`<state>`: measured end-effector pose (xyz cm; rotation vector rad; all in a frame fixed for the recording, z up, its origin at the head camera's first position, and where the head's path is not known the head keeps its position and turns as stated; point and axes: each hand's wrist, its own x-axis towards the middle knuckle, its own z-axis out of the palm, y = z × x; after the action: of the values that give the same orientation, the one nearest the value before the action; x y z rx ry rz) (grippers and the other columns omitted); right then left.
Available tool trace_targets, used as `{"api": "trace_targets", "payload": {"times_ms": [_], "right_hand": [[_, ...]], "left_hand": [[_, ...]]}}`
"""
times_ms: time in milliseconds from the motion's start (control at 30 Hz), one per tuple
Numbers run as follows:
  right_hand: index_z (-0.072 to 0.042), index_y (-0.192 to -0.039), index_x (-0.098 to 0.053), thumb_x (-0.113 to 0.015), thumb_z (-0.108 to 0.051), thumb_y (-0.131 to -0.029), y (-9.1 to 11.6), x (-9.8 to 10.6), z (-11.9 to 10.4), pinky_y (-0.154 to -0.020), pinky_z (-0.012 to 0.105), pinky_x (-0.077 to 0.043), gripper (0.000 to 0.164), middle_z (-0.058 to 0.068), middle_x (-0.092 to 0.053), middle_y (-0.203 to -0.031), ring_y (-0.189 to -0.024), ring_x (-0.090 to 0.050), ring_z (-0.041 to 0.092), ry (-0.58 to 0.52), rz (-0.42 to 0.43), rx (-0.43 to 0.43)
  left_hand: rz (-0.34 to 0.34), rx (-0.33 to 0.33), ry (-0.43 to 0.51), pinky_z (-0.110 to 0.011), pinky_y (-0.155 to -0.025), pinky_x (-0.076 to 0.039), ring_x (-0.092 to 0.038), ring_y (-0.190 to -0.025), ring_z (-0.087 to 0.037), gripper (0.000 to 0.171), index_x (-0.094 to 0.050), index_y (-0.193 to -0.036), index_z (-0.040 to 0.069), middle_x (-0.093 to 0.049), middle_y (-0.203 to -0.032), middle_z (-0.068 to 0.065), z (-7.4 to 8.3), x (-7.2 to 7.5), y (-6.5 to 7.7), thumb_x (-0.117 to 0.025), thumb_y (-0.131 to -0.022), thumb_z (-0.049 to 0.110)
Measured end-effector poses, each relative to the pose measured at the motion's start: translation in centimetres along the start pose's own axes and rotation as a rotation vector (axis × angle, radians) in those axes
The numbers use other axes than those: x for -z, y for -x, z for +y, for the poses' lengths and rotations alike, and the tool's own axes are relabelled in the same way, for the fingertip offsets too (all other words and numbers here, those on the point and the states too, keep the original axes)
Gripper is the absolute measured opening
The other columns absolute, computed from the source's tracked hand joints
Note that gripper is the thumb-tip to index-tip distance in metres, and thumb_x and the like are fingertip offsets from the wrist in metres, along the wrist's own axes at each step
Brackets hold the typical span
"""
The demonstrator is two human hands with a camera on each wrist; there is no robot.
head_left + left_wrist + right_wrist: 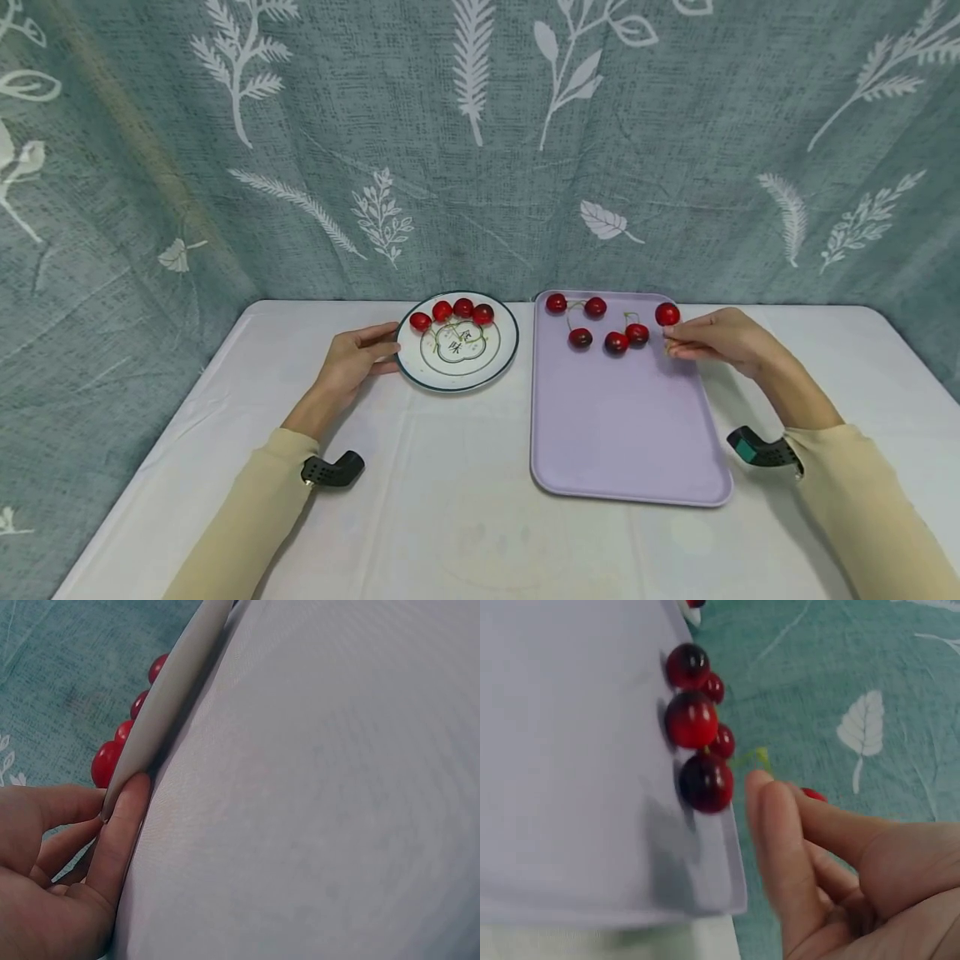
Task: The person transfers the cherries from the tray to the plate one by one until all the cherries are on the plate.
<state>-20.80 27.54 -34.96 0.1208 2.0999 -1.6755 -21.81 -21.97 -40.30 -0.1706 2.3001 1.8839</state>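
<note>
My left hand (351, 360) grips the left rim of a round white plate (459, 382) with a dark edge. In the left wrist view, thumb and fingers pinch that rim from both faces. Several red cherries (442, 311) with green stems lie along the plate's far side. Above the far right corner of a lilac tray (626, 433), my right hand (723, 337) pinches a cherry (667, 314); in the right wrist view the fingers hide most of this fruit (814, 795). Several dark red cherries (617, 342), some joined by stems, rest along the tray's far end.
White cloth (450, 500) covers the table, and a green curtain with white leaf prints (420, 125) hangs right behind it. The plate stands left of the tray, with a narrow strip of cloth between them. Both wrists wear black straps (330, 470).
</note>
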Motion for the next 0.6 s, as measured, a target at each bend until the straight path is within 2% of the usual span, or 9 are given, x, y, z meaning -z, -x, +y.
{"api": "trace_targets", "payload": {"times_ms": [100, 200, 333, 467, 600], "right_hand": [[-0.003, -0.106, -0.073, -0.061, -0.008, -0.097, -0.2, -0.6, -0.2, -0.085, 0.024, -0.059, 0.016, 0.003, -0.074, -0.092, -0.085, -0.071, 0.010, -0.132, -0.014, 0.045], [-0.011, -0.093, -0.076, -0.060, -0.006, -0.097, -0.4, -1.7, -0.6, -0.088, 0.024, -0.057, 0.017, 0.003, -0.074, -0.094, -0.087, -0.071, 0.010, -0.254, -0.033, 0.069], [-0.010, -0.094, -0.077, -0.062, -0.006, -0.096, -0.6, -3.9, -1.1, -0.086, 0.021, -0.058, 0.016, 0.004, -0.074, -0.093, -0.086, -0.071, 0.011, -0.330, -0.068, 0.066], [-0.008, -0.097, -0.076, -0.061, -0.005, -0.097, -0.9, -6.3, -1.6, -0.082, 0.019, -0.058, 0.015, 0.005, -0.074, -0.095, -0.086, -0.071, 0.010, -0.325, -0.119, 0.070], [-0.006, -0.096, -0.074, -0.057, 0.000, -0.097, -1.5, -8.5, -2.0, -0.087, 0.022, -0.058, 0.018, 0.007, -0.074, -0.097, -0.087, -0.071, 0.013, -0.355, -0.161, 0.093]], "left_hand": [[-0.001, -0.001, 0.002, -0.023, -0.081, -0.060, -0.062, -0.109, -0.018, 0.050, -0.045, -0.144, -0.001, -0.043, -0.148, -0.020, 0.0, 0.0, 0.0, -0.057, -0.096, 0.000], [-0.004, -0.002, 0.005, -0.023, -0.081, -0.060, -0.062, -0.108, -0.016, 0.050, -0.045, -0.145, -0.001, -0.042, -0.148, -0.020, -0.1, 0.0, 0.0, -0.057, -0.096, 0.001], [-0.008, -0.002, 0.014, -0.023, -0.081, -0.060, -0.062, -0.106, -0.015, 0.050, -0.045, -0.144, -0.002, -0.042, -0.148, -0.021, -0.1, 0.0, 0.1, -0.057, -0.096, 0.000], [-0.015, -0.003, 0.018, -0.023, -0.082, -0.059, -0.061, -0.106, -0.015, 0.050, -0.044, -0.144, -0.003, -0.042, -0.147, -0.022, -0.1, 0.1, 0.2, -0.056, -0.096, -0.001], [-0.015, -0.005, 0.017, -0.023, -0.083, -0.059, -0.061, -0.107, -0.016, 0.050, -0.044, -0.145, -0.003, -0.042, -0.148, -0.022, 0.0, 0.1, 0.0, -0.056, -0.096, 0.000]]}}
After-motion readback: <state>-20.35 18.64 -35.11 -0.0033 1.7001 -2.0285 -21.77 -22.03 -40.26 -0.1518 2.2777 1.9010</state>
